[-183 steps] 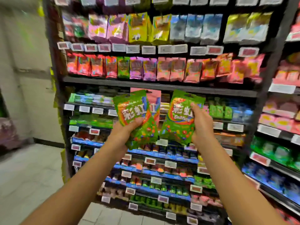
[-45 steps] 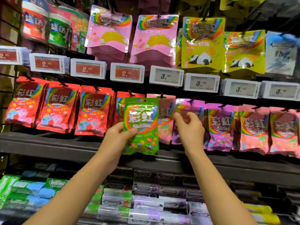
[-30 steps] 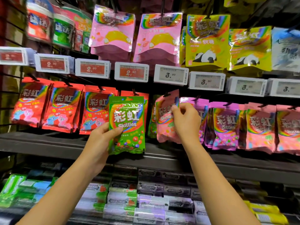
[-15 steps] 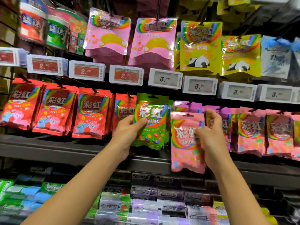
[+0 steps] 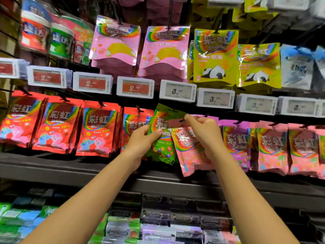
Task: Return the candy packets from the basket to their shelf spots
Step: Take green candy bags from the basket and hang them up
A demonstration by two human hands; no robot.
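My left hand [image 5: 142, 141] grips a green Skittles packet [image 5: 162, 147] by its left edge, its top raised to the row of hooks between the red and pink packets. My right hand [image 5: 204, 132] pinches the top of a pink Skittles packet [image 5: 190, 155], tilted and overlapping the green one's right side. Whether either packet sits on a hook is hidden. No basket is in view.
Red Skittles packets [image 5: 59, 125] hang to the left, purple packets [image 5: 235, 143] and pink packets [image 5: 272, 147] to the right. Price tags [image 5: 135, 87] line the rail above. Larger pink bags [image 5: 165, 50] and yellow bags [image 5: 214, 55] hang higher. Gum boxes [image 5: 158, 219] fill the shelf below.
My left hand has lifted the green packet slightly toward the hooks. My right hand has carried the pink packet up and left, so it now overlaps the green one.
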